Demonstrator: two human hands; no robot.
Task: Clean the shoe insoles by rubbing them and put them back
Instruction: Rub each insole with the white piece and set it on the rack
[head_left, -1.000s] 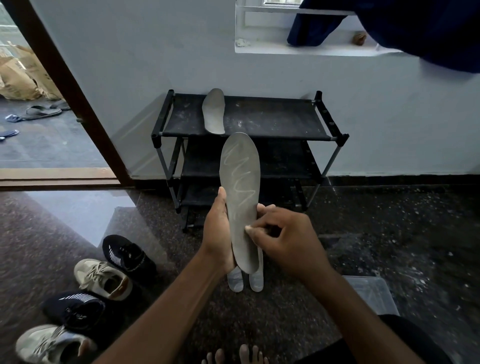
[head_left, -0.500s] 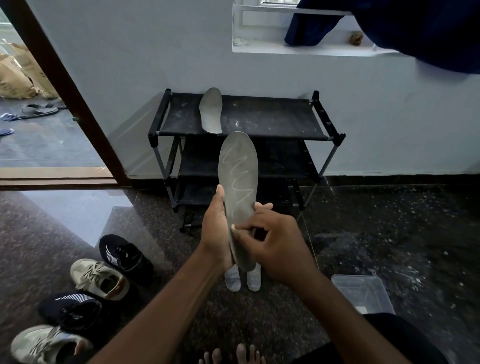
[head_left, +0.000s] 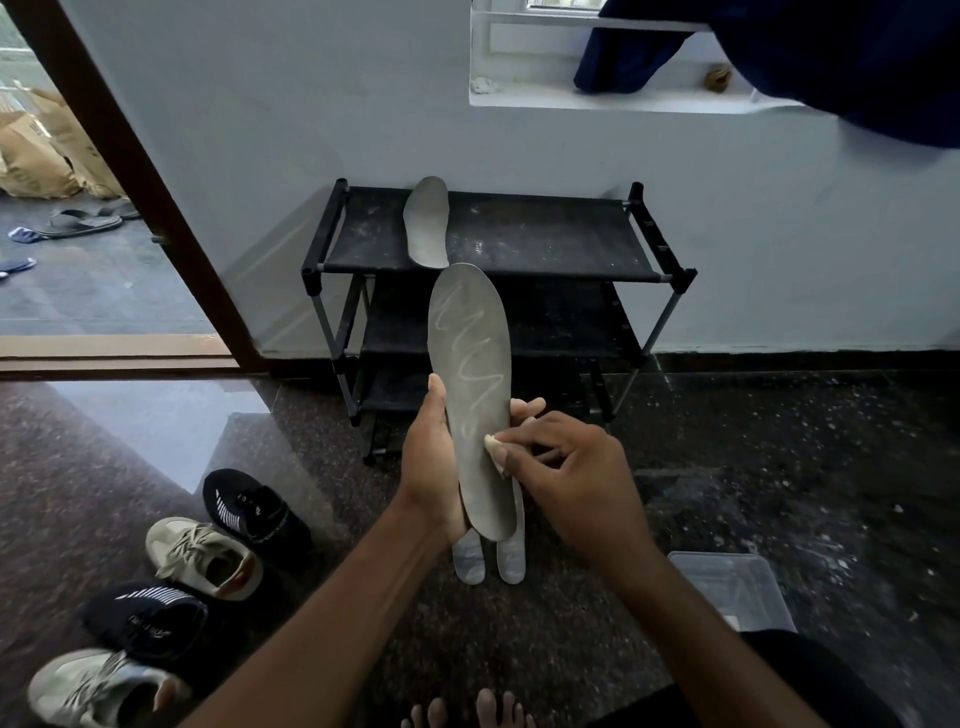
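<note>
A grey insole (head_left: 470, 364) with a pale wavy streak stands upright in front of me. My left hand (head_left: 434, 462) grips its lower left edge, with more insoles (head_left: 511, 558) stacked behind it, their heels sticking out below. My right hand (head_left: 563, 480) pinches a small pale piece (head_left: 491, 441) against the insole's lower right face. Another grey insole (head_left: 427, 223) lies on the top shelf of the black shoe rack (head_left: 545, 244).
Several shoes, two black (head_left: 249, 512) and two beige (head_left: 200, 556), sit on the dark floor at lower left. A clear plastic box (head_left: 732, 587) lies at lower right. An open doorway (head_left: 78, 249) is at left. My bare toes (head_left: 467, 714) show at the bottom.
My right hand slid its pinched piece a little left and then back right and up across the lower part of the insole. The left hand kept its hold.
</note>
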